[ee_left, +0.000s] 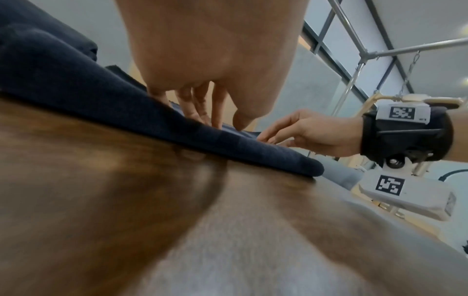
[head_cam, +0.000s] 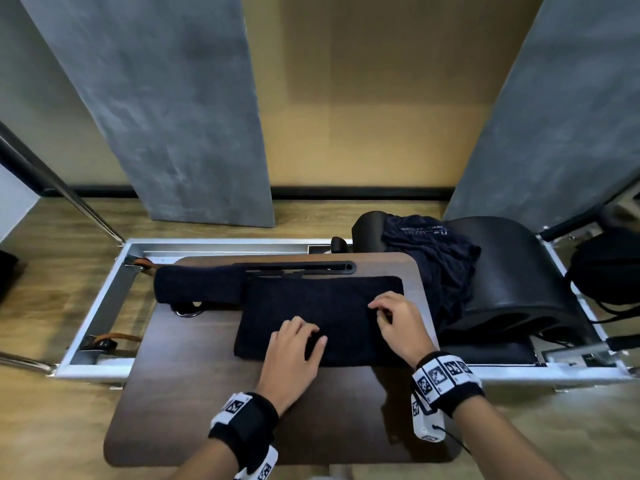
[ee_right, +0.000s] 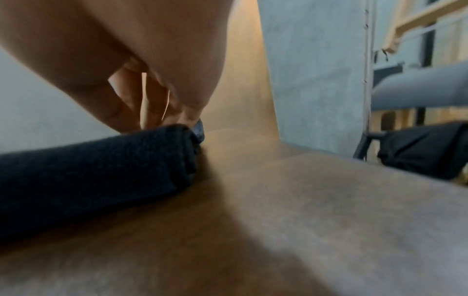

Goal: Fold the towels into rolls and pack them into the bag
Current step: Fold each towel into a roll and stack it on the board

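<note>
A dark navy towel (head_cam: 311, 306) lies folded flat on the brown table (head_cam: 194, 393). My left hand (head_cam: 298, 337) rests its fingertips on the towel's near middle; in the left wrist view its fingers (ee_left: 202, 112) point down onto the cloth (ee_left: 126, 112). My right hand (head_cam: 391, 313) touches the towel's right part with loosely bent fingers. In the right wrist view the right hand's fingers (ee_right: 157, 112) press on the towel's thick right end (ee_right: 101, 170). A rolled dark towel (head_cam: 197, 284) lies at the table's back left. Dark printed fabric (head_cam: 433, 258), possibly the bag, drapes over a black barrel.
The table stands over a metal-framed exercise bed (head_cam: 104, 306). A black arched barrel (head_cam: 512, 271) sits right of the table, and a black bag (head_cam: 602, 268) hangs at the far right. A black slotted handle (head_cam: 301, 266) lies behind the towel. Grey panels stand behind.
</note>
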Motion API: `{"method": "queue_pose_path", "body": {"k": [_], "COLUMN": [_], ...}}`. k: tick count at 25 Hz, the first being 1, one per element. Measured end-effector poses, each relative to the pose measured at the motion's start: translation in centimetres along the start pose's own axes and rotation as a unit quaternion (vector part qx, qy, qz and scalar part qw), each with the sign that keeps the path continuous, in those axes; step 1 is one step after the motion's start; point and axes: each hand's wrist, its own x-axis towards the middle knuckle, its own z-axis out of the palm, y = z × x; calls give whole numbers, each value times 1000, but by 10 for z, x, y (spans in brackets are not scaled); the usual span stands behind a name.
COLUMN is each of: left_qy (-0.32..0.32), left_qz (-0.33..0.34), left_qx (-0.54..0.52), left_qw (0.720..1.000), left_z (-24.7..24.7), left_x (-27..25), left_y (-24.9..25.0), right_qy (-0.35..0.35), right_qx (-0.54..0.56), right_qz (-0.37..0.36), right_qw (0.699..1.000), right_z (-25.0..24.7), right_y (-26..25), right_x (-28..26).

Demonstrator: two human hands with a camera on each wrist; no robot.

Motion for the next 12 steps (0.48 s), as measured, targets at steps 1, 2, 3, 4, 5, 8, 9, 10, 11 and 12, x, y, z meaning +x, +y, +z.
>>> {"method": "queue_pose_path", "body": {"k": [1, 2, 3, 4, 5, 8, 9, 10, 11, 12], "left_qy": [-14, -20, -24, -30, -38, -93, -120, -148, -169, -182], "left_qz": [5, 4, 2, 2, 3, -13, -13, -4, 14, 42], "left_qx": [34, 59, 78, 96, 115, 139, 141, 144, 150, 158], "left_qw": [999, 998, 997, 995, 993, 986, 983, 978, 974, 970], "left_z": [2, 1, -1, -5, -7, -14, -14, -14, -13, -11], "left_x": [-4, -6, -7, -8, -7, -17, -23, -32, -44, -58], "left_y": [-1, -2, -2, -1, -1, 3, 5, 7, 8, 9], "right_qy": [-7, -12, -20, -34, -55, -142, -161, -166, -157, -136], "right_qx": [-34, -61, -84, -100, -107, -56, -25, 8, 45, 83], "right_qz": [-7, -7, -5, -10, -22, -72, -78, -76, -66, -49], "right_qw": [999, 998, 996, 994, 992, 986, 984, 983, 984, 986], "right_z": [0, -1, -1, 0, 2, 10, 14, 19, 23, 28], "right_y": [-2, -4, -6, -10, -13, -30, -36, -41, -45, -48], "right_x": [-7, -16, -27, -40, -53, -96, -109, -122, -133, -141]}}
